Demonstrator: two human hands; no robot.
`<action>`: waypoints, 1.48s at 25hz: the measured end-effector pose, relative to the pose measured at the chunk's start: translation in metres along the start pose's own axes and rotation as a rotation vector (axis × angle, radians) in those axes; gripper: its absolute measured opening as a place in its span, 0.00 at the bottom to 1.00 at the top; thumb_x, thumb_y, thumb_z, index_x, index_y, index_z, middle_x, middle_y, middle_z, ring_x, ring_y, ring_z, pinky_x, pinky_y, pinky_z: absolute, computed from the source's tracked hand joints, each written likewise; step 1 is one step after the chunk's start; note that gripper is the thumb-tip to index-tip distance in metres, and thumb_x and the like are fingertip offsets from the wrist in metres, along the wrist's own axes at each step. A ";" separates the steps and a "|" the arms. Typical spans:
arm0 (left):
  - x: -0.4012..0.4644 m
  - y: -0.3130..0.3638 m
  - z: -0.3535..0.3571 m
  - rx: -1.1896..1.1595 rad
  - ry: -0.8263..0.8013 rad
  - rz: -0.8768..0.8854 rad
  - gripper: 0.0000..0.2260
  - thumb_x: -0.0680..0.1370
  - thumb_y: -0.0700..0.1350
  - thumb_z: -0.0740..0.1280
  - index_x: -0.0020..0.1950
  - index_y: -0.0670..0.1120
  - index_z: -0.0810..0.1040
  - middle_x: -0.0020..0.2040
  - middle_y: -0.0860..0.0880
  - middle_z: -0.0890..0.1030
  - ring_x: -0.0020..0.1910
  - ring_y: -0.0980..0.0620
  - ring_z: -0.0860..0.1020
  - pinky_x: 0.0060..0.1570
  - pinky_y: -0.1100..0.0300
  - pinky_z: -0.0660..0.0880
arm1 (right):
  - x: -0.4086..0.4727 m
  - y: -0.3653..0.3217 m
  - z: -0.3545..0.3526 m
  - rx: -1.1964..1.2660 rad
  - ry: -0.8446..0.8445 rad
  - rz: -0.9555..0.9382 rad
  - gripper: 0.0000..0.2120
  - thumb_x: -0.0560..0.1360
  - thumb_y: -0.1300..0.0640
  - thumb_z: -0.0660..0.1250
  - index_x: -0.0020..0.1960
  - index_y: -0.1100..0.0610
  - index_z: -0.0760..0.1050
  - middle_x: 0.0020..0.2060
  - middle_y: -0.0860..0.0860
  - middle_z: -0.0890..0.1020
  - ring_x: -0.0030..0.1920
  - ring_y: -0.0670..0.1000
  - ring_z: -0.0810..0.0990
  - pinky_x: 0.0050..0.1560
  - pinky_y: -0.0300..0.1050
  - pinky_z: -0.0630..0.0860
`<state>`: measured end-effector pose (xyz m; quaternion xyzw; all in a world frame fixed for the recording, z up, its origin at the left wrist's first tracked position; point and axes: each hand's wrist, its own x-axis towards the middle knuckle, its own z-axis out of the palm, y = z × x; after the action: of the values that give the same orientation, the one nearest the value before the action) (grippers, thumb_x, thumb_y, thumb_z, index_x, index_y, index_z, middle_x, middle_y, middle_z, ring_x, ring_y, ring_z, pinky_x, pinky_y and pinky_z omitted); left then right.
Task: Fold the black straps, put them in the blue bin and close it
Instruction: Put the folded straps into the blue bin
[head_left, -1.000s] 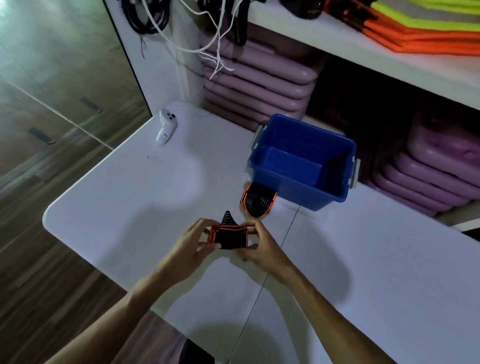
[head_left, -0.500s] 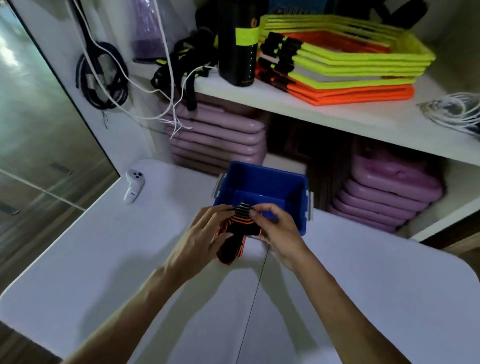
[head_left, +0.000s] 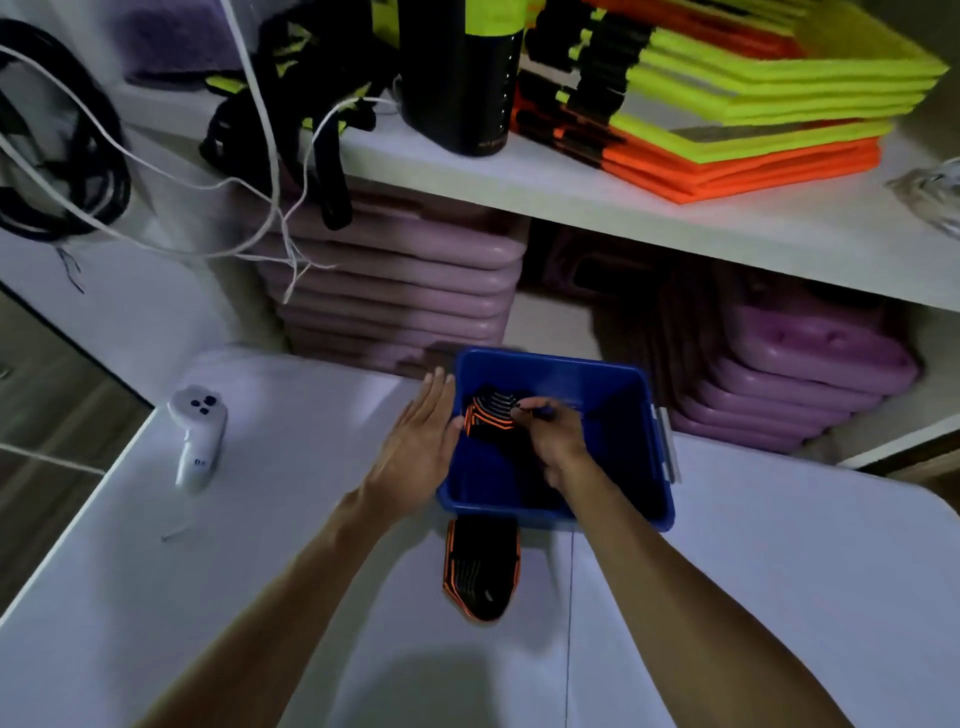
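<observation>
The blue bin (head_left: 628, 400) stands open on the white table, no lid in sight. Inside it, my right hand (head_left: 553, 439) pinches a folded black strap with orange edging (head_left: 491, 415) over the bin's left half. My left hand (head_left: 415, 447) is flat with fingers extended, resting against the bin's left outer wall and rim, its thumb touching the strap. A second black and orange strap (head_left: 480, 569) lies unfolded on the table just in front of the bin's near wall.
A white handheld controller (head_left: 197, 434) lies at the table's (head_left: 779, 571) left. Behind the bin are stacked purple pads (head_left: 395, 291), and a shelf (head_left: 597, 202) with yellow and orange frames (head_left: 727, 104), a black bottle (head_left: 460, 73) and hanging cables (head_left: 260, 171).
Both hands carried the folded strap forward from above the table into the bin. My left hand let go and now lies against the bin's side. The view tilted up.
</observation>
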<state>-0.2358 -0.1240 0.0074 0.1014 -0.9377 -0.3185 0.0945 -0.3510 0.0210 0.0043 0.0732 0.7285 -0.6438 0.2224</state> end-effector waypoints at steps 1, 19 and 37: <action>0.000 0.000 0.002 -0.044 -0.002 0.016 0.40 0.77 0.66 0.37 0.76 0.38 0.56 0.77 0.40 0.57 0.77 0.46 0.54 0.76 0.61 0.50 | 0.007 0.005 0.005 -0.004 0.020 0.000 0.12 0.74 0.72 0.68 0.39 0.56 0.75 0.41 0.56 0.81 0.46 0.57 0.79 0.51 0.51 0.79; 0.000 0.002 -0.002 -0.029 -0.046 0.006 0.29 0.80 0.53 0.50 0.77 0.39 0.54 0.78 0.42 0.56 0.77 0.48 0.55 0.73 0.64 0.49 | -0.141 -0.005 -0.044 -0.175 0.089 -0.417 0.04 0.79 0.54 0.66 0.49 0.53 0.78 0.40 0.50 0.82 0.36 0.46 0.78 0.36 0.36 0.73; -0.001 0.013 -0.011 0.085 -0.082 0.012 0.25 0.83 0.45 0.54 0.77 0.39 0.52 0.78 0.40 0.55 0.77 0.45 0.56 0.75 0.57 0.53 | -0.138 0.081 -0.011 -0.243 -0.048 0.159 0.20 0.70 0.54 0.74 0.56 0.56 0.69 0.47 0.48 0.79 0.48 0.48 0.79 0.45 0.40 0.77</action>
<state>-0.2337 -0.1202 0.0237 0.0865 -0.9541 -0.2817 0.0533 -0.1991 0.0694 -0.0107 0.0877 0.7875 -0.5328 0.2971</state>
